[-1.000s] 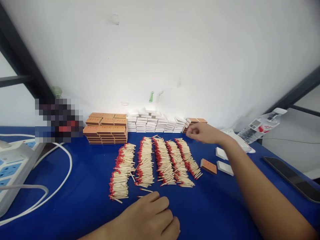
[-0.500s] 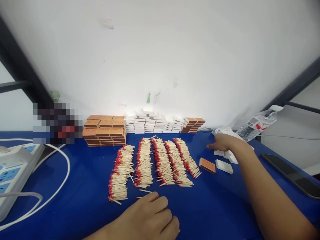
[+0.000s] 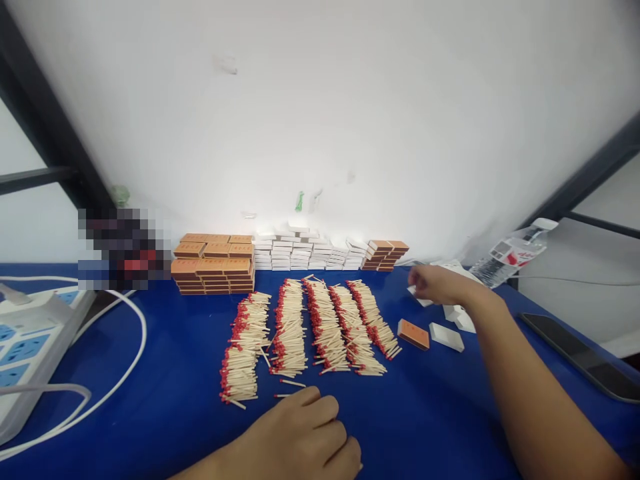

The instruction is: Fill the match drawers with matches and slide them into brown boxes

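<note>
From where I stand, a stack of orange-and-brown cardboard matchboxes (image 3: 213,268) comes first on the blue tabletop (image 3: 175,373), then 5 rows of red-tipped wooden matches (image 3: 291,327), heads mostly leftward. In front of them rests the left hand (image 3: 313,427), fingers curled; I can't see whether they hold anything. Farther right, 1 orange-topped cardboard matchbox (image 3: 413,334) lies flat. Beyond it, a small white rectangular box (image 3: 421,300) sits right at the right hand's fingertips, on their near side, its visible edge slanting from far left to near right. The right hand (image 3: 434,284) is clearly nearer to it, fingers bent and close together; whether they pinch it or only touch it, I can't tell. Nearer me, another white rectangular box (image 3: 447,337) lies with its long axis on a similar slant.
</note>
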{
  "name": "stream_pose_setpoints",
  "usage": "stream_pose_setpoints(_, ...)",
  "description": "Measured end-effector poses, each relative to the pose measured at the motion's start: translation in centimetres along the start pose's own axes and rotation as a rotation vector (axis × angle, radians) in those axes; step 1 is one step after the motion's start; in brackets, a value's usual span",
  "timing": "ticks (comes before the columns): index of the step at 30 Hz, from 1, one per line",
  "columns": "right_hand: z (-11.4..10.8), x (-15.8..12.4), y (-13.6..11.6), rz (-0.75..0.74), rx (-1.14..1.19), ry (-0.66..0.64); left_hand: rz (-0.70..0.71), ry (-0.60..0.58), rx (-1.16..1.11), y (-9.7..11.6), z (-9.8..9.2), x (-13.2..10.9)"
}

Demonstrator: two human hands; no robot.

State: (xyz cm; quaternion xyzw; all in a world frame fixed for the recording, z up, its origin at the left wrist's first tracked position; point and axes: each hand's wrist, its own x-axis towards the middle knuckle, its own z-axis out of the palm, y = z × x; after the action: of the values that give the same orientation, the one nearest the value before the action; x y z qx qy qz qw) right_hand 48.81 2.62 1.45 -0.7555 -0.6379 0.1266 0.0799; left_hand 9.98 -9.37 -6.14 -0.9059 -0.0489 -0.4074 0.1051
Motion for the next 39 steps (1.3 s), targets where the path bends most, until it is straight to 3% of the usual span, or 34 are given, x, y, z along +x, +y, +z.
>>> stream_pose_setpoints(2,-0.5,-0.4,-2.4,-0.180,0.138,0.113,0.004,-0.017,0.000,-0.1,0.1,-0.1)
stream_pose_setpoints(4,-0.9,-0.4,-5.5,-0.392,0.275,0.313,0.011,-0.028,-0.002,-0.3,0.1,-0.2)
stream_pose_setpoints(6,-1.2,0.0,-8.4,-0.508,0.292,0.459,0.015,-0.035,-0.004,-0.4,0.1,-0.3)
stream_pose_setpoints(8,-1.2,0.9,-10.8,-0.565,0.246,0.520,0.016,-0.043,-0.001,-0.5,0.0,-0.3)
stream_pose_setpoints(14,0.4,4.5,-13.1,-0.626,-0.005,0.507,0.026,-0.055,-0.004,-0.4,-0.1,-0.5)
stream_pose_setpoints(20,1.8,6.0,-12.8,-0.632,0.004,0.493,0.027,-0.033,0.014,-0.3,0.9,-1.3)
stream_pose_setpoints(29,1.7,5.0,-12.3,-0.676,0.025,0.555,0.032,-0.054,0.013,-0.4,0.4,-1.0)
stream_pose_setpoints(34,2.2,3.7,-13.8,-0.668,0.042,0.451,0.035,-0.066,0.009,-0.5,-0.1,-0.5)
stream_pose_setpoints(39,4.0,4.0,-15.1,-0.647,-0.037,0.393,0.034,-0.070,0.009,-0.6,-0.1,-0.5)
